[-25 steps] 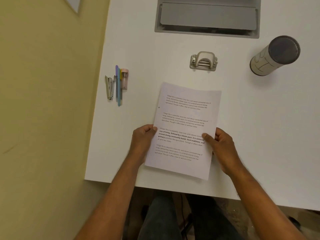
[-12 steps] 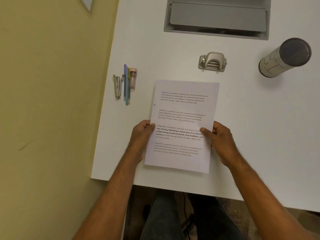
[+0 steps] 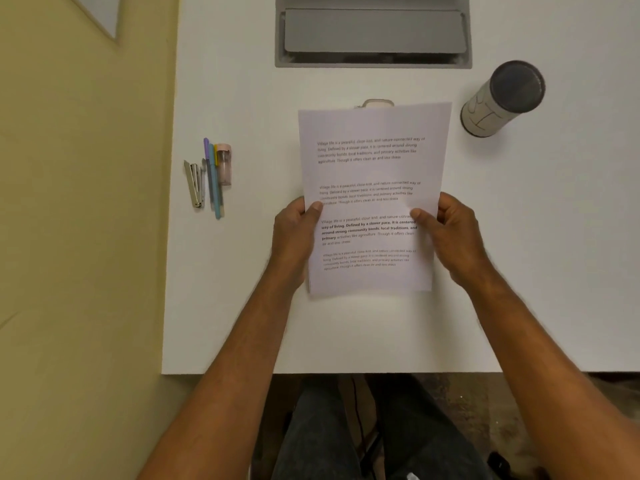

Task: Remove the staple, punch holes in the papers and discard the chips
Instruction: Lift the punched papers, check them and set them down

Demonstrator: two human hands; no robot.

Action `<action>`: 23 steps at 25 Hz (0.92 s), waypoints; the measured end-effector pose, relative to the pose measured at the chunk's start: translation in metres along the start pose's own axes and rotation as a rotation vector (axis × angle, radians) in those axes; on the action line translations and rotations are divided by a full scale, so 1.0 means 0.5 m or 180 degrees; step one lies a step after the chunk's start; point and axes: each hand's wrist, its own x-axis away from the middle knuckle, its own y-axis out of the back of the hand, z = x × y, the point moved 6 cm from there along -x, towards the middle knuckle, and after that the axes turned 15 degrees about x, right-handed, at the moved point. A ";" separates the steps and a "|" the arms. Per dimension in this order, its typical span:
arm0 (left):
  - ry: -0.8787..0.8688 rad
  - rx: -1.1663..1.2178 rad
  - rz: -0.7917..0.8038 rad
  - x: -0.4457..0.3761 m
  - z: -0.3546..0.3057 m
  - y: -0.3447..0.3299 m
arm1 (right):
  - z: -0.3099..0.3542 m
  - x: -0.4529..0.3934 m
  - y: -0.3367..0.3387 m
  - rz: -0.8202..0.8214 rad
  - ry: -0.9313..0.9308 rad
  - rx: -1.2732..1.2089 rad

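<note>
Gripping the papers (image 3: 372, 174) by their two long edges, both hands hold the sheets over the white table (image 3: 346, 334). The left hand (image 3: 294, 233) has its thumb lying on the printed face at the left edge, with the fingers tucked out of sight behind; the right hand (image 3: 450, 233) pinches the right edge the same way, thumb on top across the bold lines of text. The sheets carry four blocks of print, and their lower left corner shows several layered edges. No staple can be made out at this sharpness.

Left of the left hand, well apart from it, a metal staple remover (image 3: 194, 183) lies beside a bundle of pens (image 3: 213, 178) and a small pink container (image 3: 223, 164), all near the table's left edge. Just beyond the papers' top edge, the hole punch (image 3: 377, 102) peeks out, mostly hidden behind them. Beyond the right hand and further right stands a cylindrical container (image 3: 498, 102) with a dark top. Farthest off, a grey recessed tray (image 3: 374, 32) is set into the table.
</note>
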 end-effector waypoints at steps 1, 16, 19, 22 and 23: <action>-0.0091 -0.0003 0.0015 -0.002 -0.011 -0.014 | 0.008 -0.002 0.013 -0.0083 0.0068 -0.0041; -0.1501 0.0052 0.0565 0.061 -0.125 -0.097 | 0.093 0.043 0.099 -0.0913 0.0835 -0.0819; -0.1574 -0.0149 0.0611 0.071 -0.108 -0.088 | 0.080 0.056 0.096 -0.0972 0.0781 -0.0802; -0.1582 -0.0346 0.0571 0.075 -0.093 -0.079 | 0.070 0.063 0.094 -0.0999 0.0733 -0.0807; -0.1548 -0.0373 0.0541 0.074 -0.089 -0.077 | 0.067 0.064 0.091 -0.0972 0.0724 -0.0806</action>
